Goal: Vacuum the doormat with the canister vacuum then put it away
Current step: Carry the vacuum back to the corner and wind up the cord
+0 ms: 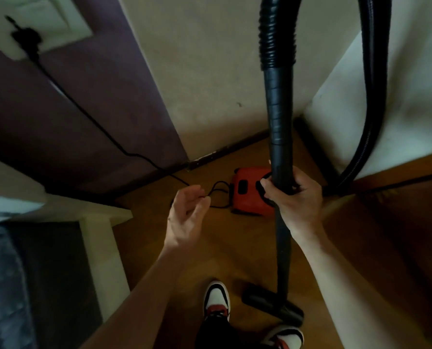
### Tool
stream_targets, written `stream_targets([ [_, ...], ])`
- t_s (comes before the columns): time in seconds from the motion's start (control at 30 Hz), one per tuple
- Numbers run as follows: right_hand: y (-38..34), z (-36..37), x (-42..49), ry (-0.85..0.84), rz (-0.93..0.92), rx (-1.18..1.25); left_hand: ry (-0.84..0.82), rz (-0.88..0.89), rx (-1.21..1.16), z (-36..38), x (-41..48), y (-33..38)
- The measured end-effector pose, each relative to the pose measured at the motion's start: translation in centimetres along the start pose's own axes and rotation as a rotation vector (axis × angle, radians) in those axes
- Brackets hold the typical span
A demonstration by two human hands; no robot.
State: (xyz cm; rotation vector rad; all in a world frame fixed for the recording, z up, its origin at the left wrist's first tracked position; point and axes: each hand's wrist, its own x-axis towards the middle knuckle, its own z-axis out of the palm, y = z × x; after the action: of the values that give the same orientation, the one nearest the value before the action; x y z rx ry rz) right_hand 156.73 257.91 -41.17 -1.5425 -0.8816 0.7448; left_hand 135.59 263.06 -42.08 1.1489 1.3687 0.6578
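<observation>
no legible txt, labels or nos.

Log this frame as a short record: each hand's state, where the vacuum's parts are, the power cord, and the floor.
right hand: gripped around the black wand, held upright
left hand: open, empty, fingers loosely curled, in front of the cord
floor head: on the wooden floor, beside the shoes
canister: red, on the floor near the wall corner
hose: loops up out of frame
power cord: plugged into wall socket, runs down to the canister
doormat: not identifiable
</observation>
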Motion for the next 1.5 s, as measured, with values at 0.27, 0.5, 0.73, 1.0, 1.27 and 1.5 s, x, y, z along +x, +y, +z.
stream_targets([
  [0.27, -3.1, 2.2, 2.0, 0.009, -0.012, 0.146, 0.126, 0.061, -0.006, -6.1, -0.3, 0.1],
  [0.5, -4.9, 3.0, 3.1, 0.018, -0.014, 0.302, 0.294, 0.135, 0.03, -6.8, 1.4, 2.6],
  [0.73, -5.0, 5.1, 5.5, 0.0, -0.063, 0.393, 0.483, 0.299, -0.059, -5.6, 4.7, 3.6],
  [1.0, -4.8, 8.2, 7.6, -0.063, -0.207, 0.46, 0.654, 0.468, -0.251, -9.9, 8.8, 5.6],
  [1.27, -4.1, 11.4, 8.7, -0.133, -0.359, 0.497, 0.535, 0.606, -0.35, -10.9, 10.2, 7.2],
  [1.5, -5.7, 14.1, 9.5, -0.121, -0.387, 0.49, 0.577, 0.667, -0.275, -11.7, 9.5, 11.2],
])
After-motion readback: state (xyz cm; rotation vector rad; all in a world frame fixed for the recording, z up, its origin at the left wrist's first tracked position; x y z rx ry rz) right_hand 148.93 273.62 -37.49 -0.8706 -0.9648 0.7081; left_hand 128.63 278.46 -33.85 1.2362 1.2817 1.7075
